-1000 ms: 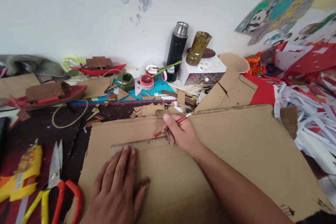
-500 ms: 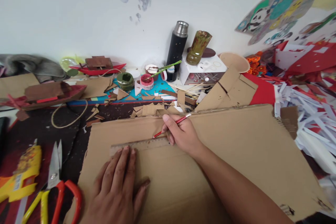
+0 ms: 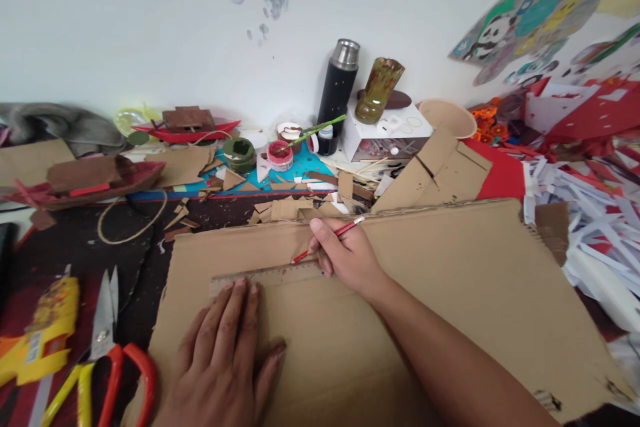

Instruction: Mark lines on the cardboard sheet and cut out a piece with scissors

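A large sheet of brown cardboard [image 3: 450, 280] lies flat in front of me. On its left half is a clear ruler [image 3: 285, 273], tilted slightly up toward the right. My left hand [image 3: 223, 353] rests flat with fingers stretched out, its fingertips pressing the ruler's left part. My right hand [image 3: 345, 253] is closed around a red pencil [image 3: 345, 228] with a white end. The pencil's tip touches the cardboard at the ruler's upper edge. The right fingers cover the ruler's right end.
To the left lie scissors [image 3: 105, 340] with red and yellow handles and a yellow glue gun [image 3: 50, 333]. Model boats [image 3: 95, 180], paint jars [image 3: 239, 155], a black flask [image 3: 339, 93] and a white box [image 3: 385, 137] stand behind. Shredded paper [image 3: 600, 220] heaps at the right.
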